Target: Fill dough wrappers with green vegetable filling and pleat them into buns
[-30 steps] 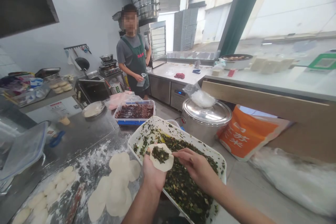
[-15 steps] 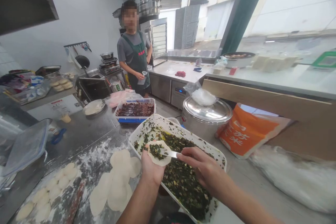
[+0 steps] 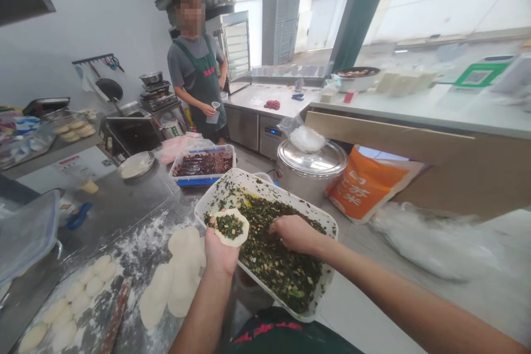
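My left hand [image 3: 219, 251] cups a round dough wrapper [image 3: 230, 227] with a heap of dark green filling on it, held over the near left edge of a white tray [image 3: 215, 194] full of the same chopped green filling. My right hand [image 3: 292, 232] is down in the tray to the right of the wrapper, fingers curled closed; what they hold is hidden. Flat dough rounds [image 3: 178, 276] lie on the floured steel counter left of my left arm.
Dough balls [image 3: 78, 298] and a scraper [image 3: 116, 318] lie at the near left. Behind the tray stand a blue-rimmed tub of dark filling [image 3: 203, 164], a lidded steel pot [image 3: 311, 168] and an orange bag [image 3: 365, 182]. A person in a green apron [image 3: 199, 83] stands further back holding a cup.
My right hand has left the wrapper and dropped into the tray of filling. The spoon seen half a second ago no longer shows. The view has shifted left and down.
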A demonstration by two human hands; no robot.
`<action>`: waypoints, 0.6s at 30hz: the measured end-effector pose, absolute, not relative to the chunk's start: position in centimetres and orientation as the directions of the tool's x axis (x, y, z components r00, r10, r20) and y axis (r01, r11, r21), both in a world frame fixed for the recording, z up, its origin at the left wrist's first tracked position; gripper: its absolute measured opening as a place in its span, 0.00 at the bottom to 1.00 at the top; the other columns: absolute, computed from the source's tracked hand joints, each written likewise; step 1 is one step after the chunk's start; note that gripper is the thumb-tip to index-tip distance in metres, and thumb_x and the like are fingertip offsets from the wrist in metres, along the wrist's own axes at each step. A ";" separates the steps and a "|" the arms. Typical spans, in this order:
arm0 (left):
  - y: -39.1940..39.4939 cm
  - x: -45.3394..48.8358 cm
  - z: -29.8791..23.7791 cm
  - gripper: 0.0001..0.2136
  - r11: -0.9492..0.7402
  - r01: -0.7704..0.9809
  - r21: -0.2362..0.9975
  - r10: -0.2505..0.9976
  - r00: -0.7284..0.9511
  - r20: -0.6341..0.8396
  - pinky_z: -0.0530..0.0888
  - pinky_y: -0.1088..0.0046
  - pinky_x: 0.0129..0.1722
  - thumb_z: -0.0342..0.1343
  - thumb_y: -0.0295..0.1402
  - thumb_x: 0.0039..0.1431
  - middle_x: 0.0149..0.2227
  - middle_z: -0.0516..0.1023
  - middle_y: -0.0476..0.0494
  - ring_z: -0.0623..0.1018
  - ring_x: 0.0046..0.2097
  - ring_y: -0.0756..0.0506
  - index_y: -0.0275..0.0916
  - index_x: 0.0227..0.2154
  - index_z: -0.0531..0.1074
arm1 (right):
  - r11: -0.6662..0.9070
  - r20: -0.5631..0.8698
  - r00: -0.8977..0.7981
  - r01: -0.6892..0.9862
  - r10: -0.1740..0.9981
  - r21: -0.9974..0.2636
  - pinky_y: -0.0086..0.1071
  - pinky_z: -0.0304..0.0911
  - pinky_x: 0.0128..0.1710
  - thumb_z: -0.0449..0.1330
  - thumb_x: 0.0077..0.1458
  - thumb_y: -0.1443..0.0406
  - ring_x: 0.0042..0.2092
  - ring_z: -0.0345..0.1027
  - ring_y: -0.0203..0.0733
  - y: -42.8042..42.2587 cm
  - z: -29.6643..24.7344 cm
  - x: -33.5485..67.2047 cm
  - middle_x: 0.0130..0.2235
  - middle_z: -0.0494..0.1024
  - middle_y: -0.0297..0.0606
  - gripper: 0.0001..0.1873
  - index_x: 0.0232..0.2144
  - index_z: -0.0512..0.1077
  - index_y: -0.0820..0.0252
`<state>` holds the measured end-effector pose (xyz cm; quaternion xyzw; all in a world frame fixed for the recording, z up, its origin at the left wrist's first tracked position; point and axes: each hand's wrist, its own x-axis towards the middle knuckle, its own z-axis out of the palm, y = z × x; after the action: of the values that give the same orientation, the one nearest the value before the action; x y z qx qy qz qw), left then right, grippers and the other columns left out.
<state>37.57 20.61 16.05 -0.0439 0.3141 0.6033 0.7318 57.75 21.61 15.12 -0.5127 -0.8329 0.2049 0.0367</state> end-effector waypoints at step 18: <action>20.8 38.4 15.5 0.10 0.265 -0.915 0.304 0.852 0.074 -0.519 0.68 0.60 0.38 0.48 0.32 0.48 0.31 0.75 0.43 0.73 0.37 0.43 0.38 0.32 0.72 | 0.020 -0.248 -0.458 0.505 0.854 -0.863 0.26 0.55 0.22 0.51 0.45 0.64 0.22 0.59 0.32 21.3 19.0 61.1 0.24 0.71 0.32 0.13 0.33 0.71 0.61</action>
<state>38.40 20.78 15.49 -0.0507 0.3132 0.6042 0.7309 61.09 21.34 18.95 -0.4906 -0.6924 0.4995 0.1744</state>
